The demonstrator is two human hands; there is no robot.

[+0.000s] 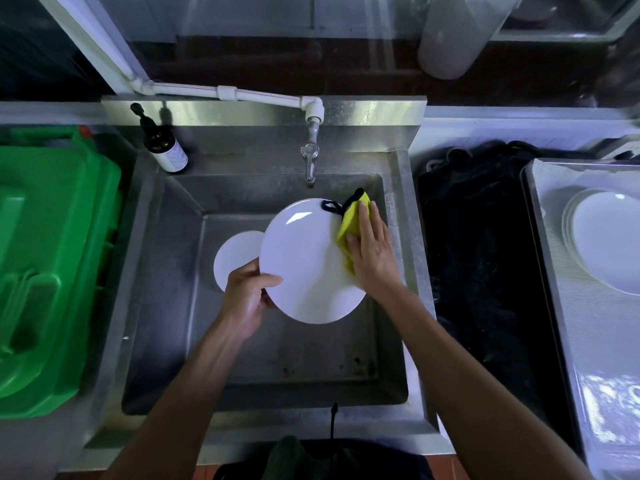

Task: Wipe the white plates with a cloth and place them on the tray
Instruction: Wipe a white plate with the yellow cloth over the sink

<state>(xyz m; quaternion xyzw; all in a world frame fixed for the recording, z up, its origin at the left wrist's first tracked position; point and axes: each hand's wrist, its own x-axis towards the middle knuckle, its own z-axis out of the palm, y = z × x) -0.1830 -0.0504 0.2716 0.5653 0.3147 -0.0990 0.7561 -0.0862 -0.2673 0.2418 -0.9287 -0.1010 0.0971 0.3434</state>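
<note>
Over the steel sink [391, 341] I hold a white plate [304, 258]. My left hand [247, 296] grips its lower left rim, thumb on top. My right hand [370, 251] lies flat on a yellow cloth [351, 220] with a black loop, pressing it against the plate's right edge. A second white plate [235, 254] lies in the sink behind, partly hidden. At the far right a metal tray [568, 323] holds a stack of white plates [609, 240].
A tap [310, 157] hangs over the sink's back edge, and a dark pump bottle [162, 147] stands at the back left corner. A green plastic bin [52, 271] fills the left side. A black mat [485, 271] lies between sink and tray.
</note>
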